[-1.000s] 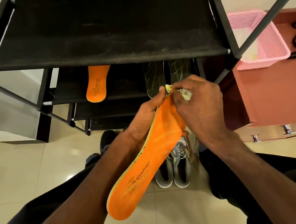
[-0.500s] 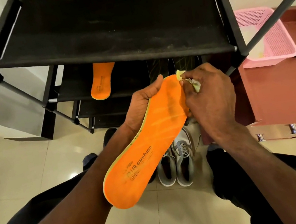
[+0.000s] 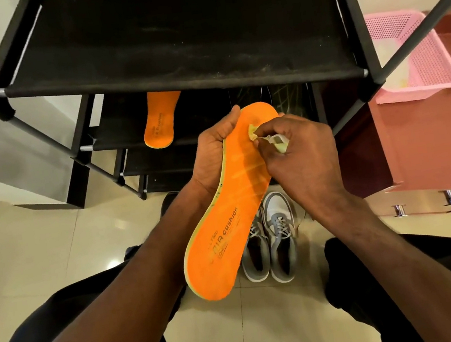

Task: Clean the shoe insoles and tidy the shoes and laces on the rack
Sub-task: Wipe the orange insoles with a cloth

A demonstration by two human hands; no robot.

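In front of the seated person: black rack (image 3: 177, 39); orange insole (image 3: 231, 199), gripped by left hand (image 3: 213, 155); right hand (image 3: 298, 153) pinching yellow cloth (image 3: 252, 132), now shifted from toe edge onto forefoot face. Wiping ongoing.

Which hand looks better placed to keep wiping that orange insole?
The right hand: it already pinches the small yellow cloth against the insole near the toe. The left hand grips the insole's edge from behind, steadying it.
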